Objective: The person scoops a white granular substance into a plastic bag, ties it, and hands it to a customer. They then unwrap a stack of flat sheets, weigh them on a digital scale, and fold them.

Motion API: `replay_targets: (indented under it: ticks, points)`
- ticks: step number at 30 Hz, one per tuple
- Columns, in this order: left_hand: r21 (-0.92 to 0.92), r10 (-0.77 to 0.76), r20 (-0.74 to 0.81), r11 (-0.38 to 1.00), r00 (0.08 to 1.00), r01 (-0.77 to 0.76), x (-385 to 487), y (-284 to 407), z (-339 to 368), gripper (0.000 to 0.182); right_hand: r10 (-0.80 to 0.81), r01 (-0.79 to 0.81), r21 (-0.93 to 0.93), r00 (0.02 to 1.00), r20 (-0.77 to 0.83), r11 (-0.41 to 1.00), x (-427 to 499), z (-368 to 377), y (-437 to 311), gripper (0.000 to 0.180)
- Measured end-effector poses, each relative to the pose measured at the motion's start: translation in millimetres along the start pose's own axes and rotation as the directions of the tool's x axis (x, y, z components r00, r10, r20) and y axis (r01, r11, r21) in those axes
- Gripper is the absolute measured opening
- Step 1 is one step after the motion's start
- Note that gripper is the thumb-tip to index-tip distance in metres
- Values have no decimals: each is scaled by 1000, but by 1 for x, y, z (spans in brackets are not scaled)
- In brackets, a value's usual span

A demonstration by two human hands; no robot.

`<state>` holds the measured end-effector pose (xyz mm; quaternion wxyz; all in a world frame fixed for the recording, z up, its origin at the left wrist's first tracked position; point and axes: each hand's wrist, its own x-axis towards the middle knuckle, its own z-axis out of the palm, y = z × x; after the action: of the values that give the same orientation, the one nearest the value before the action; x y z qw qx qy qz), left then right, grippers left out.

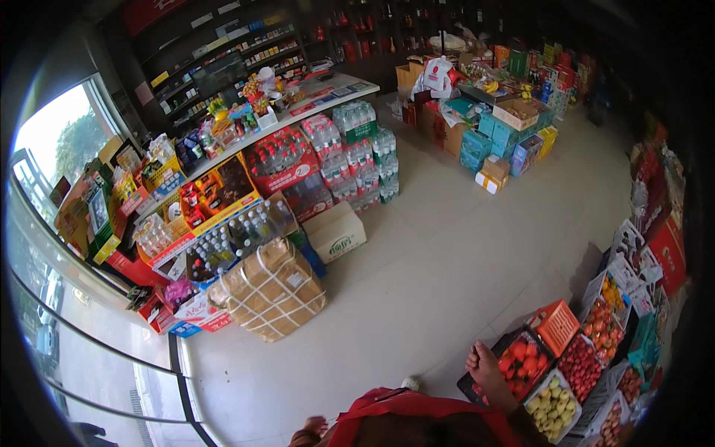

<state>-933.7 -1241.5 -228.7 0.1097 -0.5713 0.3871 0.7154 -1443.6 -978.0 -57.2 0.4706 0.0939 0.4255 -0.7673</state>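
My right hand (482, 358) is raised with curled fingers over the left edge of a black crate of orange-red fruit (522, 363); whether something small and dark is in the fingers cannot be told. Low in the view, beside my red apron (380, 405), my left hand (316, 426) hangs above the floor, partly cut off by the lower edge. Near the right hand lie a white crate of yellow-green fruit (553, 407), a crate of dark red fruit (581, 366) and an orange plastic crate (556, 326).
Left stands a strapped cardboard carton (273, 290) before shelves of bottles, with an open white carton (335, 232) beside it. Wrapped bottle packs (357, 162) are stacked by the counter (335, 92). Teal boxes (476, 150) stand further back. Glass doors (100, 363) border the left.
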Motion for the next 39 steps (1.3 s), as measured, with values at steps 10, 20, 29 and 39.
replay_targets:
  ticks: [10, 20, 29, 39]
  points:
    - [-148, -50, -196, 989, 979, 21, 131, 235, 54, 15, -8, 4, 31, 992, 126, 1000, 251, 97, -152, 30]
    - [370, 714, 46, 637, 698, -676, 356, 657, 251, 29, -208, 204, 203, 978, -3, 958, 420, 140, -314, 14]
    - [169, 498, 746, 501, 442, -849, 289, 980, 623, 27, -377, 361, -161, 923, -78, 918, 592, 144, -468, 9]
    - [49, 573, 505, 727, 645, -685, 348, 1190, 654, 18, -139, 328, -484, 913, 384, 811, 817, 228, -655, 15]
